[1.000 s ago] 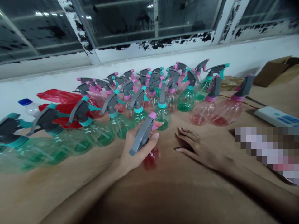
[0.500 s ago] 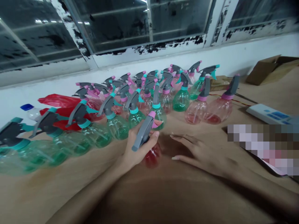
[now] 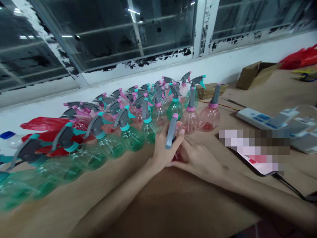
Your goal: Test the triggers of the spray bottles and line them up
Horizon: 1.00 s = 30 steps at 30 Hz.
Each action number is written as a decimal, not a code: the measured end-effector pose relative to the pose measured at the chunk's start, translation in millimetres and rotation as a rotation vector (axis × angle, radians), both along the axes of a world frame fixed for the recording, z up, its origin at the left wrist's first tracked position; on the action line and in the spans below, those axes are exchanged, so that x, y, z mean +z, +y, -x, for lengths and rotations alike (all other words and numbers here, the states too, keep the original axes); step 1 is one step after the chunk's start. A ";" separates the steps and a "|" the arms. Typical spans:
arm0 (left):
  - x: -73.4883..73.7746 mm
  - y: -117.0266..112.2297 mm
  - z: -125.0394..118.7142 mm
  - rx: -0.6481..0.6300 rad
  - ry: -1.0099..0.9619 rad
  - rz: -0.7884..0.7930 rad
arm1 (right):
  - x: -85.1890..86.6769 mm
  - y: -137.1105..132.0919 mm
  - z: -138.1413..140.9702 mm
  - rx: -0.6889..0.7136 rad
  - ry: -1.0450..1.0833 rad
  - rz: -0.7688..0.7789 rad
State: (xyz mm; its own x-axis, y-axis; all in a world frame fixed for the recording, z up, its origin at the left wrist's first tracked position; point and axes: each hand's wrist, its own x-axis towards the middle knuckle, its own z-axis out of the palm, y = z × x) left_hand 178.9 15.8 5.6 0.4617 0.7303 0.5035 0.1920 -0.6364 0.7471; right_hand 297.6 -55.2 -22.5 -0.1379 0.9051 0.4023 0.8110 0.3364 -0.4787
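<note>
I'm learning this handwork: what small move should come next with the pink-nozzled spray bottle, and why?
Probably steady the pink-nozzled spray bottle with the right hand: the left hand holds it below the grey spray head, and the right hand's fingers are at its red-tinted body.

The left hand (image 3: 162, 148) is seen bare and slender-fingered; to its right, the right hand (image 3: 200, 160) is likewise uncovered. The slim left forearm (image 3: 123, 193), below the left hand, and the right forearm (image 3: 260, 195), to that hand's lower right, are also left bare.
</note>
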 end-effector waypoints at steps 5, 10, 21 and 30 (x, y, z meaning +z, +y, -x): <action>5.5 9.4 -16.5 -0.100 0.045 0.019 | -1.1 10.2 -13.5 -0.097 -0.059 -0.037; 12.1 24.7 -10.1 -0.066 0.167 -0.029 | 8.8 25.5 -21.7 -0.064 -0.193 -0.044; -19.7 -5.3 58.5 0.112 0.265 -0.171 | 21.8 67.0 -19.1 -0.259 -0.289 0.014; -59.0 -37.7 89.8 -0.124 0.698 -0.397 | 28.5 91.2 -10.4 -0.364 -0.312 0.035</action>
